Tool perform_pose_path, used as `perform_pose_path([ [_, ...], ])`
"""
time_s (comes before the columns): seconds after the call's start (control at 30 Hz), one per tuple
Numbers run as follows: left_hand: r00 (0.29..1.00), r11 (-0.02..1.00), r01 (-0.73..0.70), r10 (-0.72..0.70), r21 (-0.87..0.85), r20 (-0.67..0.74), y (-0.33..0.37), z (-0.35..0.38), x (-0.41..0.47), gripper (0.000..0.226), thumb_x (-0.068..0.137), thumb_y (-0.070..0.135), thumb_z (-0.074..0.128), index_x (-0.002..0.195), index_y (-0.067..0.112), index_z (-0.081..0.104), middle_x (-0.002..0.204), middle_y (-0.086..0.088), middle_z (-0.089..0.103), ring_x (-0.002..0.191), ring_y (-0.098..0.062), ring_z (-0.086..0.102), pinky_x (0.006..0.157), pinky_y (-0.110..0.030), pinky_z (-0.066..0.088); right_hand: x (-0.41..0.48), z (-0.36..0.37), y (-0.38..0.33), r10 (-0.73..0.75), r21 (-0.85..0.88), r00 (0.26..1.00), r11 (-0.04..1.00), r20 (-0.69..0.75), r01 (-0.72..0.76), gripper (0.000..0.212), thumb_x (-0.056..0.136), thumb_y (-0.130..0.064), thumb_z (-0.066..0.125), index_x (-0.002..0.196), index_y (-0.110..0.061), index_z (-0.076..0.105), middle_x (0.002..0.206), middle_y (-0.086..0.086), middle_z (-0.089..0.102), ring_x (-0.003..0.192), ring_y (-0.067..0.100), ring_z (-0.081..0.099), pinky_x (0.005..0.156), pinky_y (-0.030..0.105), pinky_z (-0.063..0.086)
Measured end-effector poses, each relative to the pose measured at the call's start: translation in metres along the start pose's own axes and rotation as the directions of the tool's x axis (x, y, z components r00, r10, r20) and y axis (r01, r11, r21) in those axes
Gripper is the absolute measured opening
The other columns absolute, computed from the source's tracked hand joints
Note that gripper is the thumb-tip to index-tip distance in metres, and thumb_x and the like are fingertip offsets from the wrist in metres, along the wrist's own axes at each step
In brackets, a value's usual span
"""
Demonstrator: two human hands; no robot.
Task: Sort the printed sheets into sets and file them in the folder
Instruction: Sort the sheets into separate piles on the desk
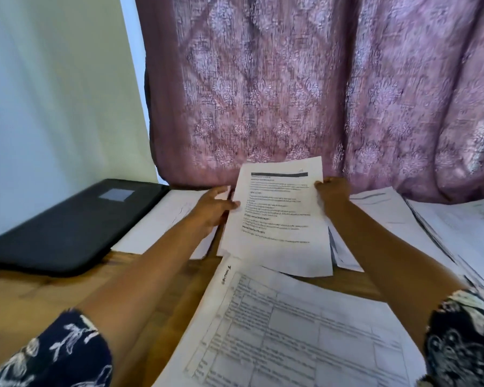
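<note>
Desk (39, 297) strewn with papers (291, 331), folder (67, 224) leftward; left hand (213, 209), right hand (334, 191) grip one sheet (277, 224).

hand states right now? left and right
Left hand: pinches the held sheets at their left edge.
Right hand: pinches the same sheets at their right edge.

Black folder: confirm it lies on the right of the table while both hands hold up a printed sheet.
Not right. The head view shows the black folder on the left of the table. The left hand and right hand do hold up a printed sheet.
</note>
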State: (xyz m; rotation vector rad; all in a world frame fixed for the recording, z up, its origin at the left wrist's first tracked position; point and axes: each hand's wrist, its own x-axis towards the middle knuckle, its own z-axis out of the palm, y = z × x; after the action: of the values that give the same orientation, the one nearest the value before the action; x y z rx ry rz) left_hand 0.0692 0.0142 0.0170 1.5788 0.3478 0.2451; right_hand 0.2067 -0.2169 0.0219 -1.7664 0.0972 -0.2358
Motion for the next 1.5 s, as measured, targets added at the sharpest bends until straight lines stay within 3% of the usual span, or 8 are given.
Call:
perform_pose_path([
  [0.17, 0.983, 0.912, -0.133, 0.173, 0.389, -0.068, -0.013, 0.01, 0.036, 0.042, 0.076, -0.003, 0.073, 0.114, 0.012, 0.062, 0.116, -0.014, 0.068, 0.105, -0.029, 0.065, 0.095, -0.041, 0.052, 0.021, 0.025, 0.006, -0.108, -0.351, 0.994, 0.93, 0.023, 0.109, 0.008, 0.09, -0.011, 0.059, 0.086, -0.006, 0.063, 0.096, 0.015, 0.066, 0.099, 0.033, 0.062, 0.084, 0.033, 0.047],
  [0.27, 0.953, 0.774, -0.228, 0.301, 0.591, -0.026, -0.024, 0.012, 0.045, 0.046, 0.079, 0.0, 0.073, 0.122, 0.012, 0.062, 0.12, -0.005, 0.066, 0.107, -0.02, 0.064, 0.094, -0.021, 0.044, 0.027, 0.036, 0.016, -0.131, -0.453, 0.99, 0.88, 0.049, 0.139, 0.022, 0.088, -0.012, 0.063, 0.109, -0.004, 0.063, 0.116, 0.016, 0.065, 0.109, 0.034, 0.059, 0.086, 0.033, 0.045],
  [0.4, 0.882, 0.534, -0.344, 0.465, 0.772, 0.072, -0.039, 0.006, 0.047, 0.046, 0.086, 0.014, 0.069, 0.13, 0.017, 0.057, 0.134, -0.004, 0.059, 0.116, -0.022, 0.06, 0.1, -0.03, 0.043, 0.027, 0.041, 0.039, -0.201, -0.585, 0.972, 0.777, 0.118, 0.232, 0.046, 0.081, -0.015, 0.073, 0.121, -0.006, 0.053, 0.124, 0.017, 0.057, 0.113, 0.035, 0.055, 0.089, 0.037, 0.045],
  [0.67, 0.928, 0.022, -0.319, 0.209, 0.947, 0.308, -0.056, 0.005, 0.038, 0.061, 0.099, 0.057, 0.027, 0.142, 0.017, 0.042, 0.141, -0.008, 0.052, 0.137, -0.021, 0.039, 0.117, -0.041, -0.01, 0.015, 0.034, 0.055, -0.164, -0.72, 0.898, 0.547, 0.408, 0.427, 0.049, 0.093, -0.041, 0.056, 0.125, -0.004, 0.053, 0.131, 0.016, 0.052, 0.119, 0.031, 0.051, 0.095, 0.036, 0.042],
  [1.07, 0.915, 0.022, -0.309, 0.279, 0.951, 0.292, -0.052, 0.001, 0.03, 0.058, 0.094, 0.061, 0.035, 0.133, 0.023, 0.054, 0.132, -0.006, 0.058, 0.128, -0.025, 0.047, 0.118, -0.046, -0.001, -0.009, 0.014, 0.05, -0.197, -0.798, 0.888, 0.389, 0.416, 0.461, 0.05, 0.091, -0.049, 0.055, 0.123, -0.01, 0.055, 0.13, 0.016, 0.051, 0.121, 0.033, 0.044, 0.095, 0.043, 0.044],
  [1.3, 0.862, 0.501, -0.394, 0.492, 0.77, 0.12, -0.037, -0.024, -0.03, 0.035, 0.098, 0.042, 0.046, 0.126, 0.027, 0.06, 0.144, 0.002, 0.049, 0.136, -0.018, 0.039, 0.119, -0.047, 0.006, -0.083, -0.019, 0.014, -0.472, -0.479, 0.698, 0.51, 0.538, 0.715, 0.029, 0.088, -0.037, 0.064, 0.11, -0.018, 0.068, 0.114, 0.001, 0.064, 0.107, 0.021, 0.056, 0.091, 0.032, 0.043],
  [1.4, 0.901, 0.716, -0.371, 0.431, 0.591, 0.044, -0.04, -0.038, -0.079, 0.031, 0.095, 0.044, 0.05, 0.122, 0.033, 0.061, 0.139, 0.01, 0.053, 0.13, -0.011, 0.044, 0.113, -0.04, 0.03, -0.141, -0.044, 0.021, -0.465, -0.368, 0.596, 0.493, 0.655, 0.789, 0.018, 0.087, -0.034, 0.066, 0.094, -0.019, 0.073, 0.098, -0.004, 0.069, 0.087, 0.01, 0.054, 0.074, 0.023, 0.038],
  [1.5, 0.914, 0.78, -0.393, 0.387, 0.488, 0.117, -0.046, -0.044, -0.12, 0.03, 0.088, 0.049, 0.059, 0.116, 0.041, 0.061, 0.13, 0.018, 0.056, 0.118, -0.006, 0.052, 0.097, -0.033, 0.045, -0.17, -0.059, 0.032, -0.395, -0.353, 0.604, 0.545, 0.692, 0.76, 0.026, 0.083, -0.044, 0.068, 0.094, -0.021, 0.071, 0.092, -0.009, 0.066, 0.083, 0.006, 0.052, 0.07, 0.02, 0.038],
])
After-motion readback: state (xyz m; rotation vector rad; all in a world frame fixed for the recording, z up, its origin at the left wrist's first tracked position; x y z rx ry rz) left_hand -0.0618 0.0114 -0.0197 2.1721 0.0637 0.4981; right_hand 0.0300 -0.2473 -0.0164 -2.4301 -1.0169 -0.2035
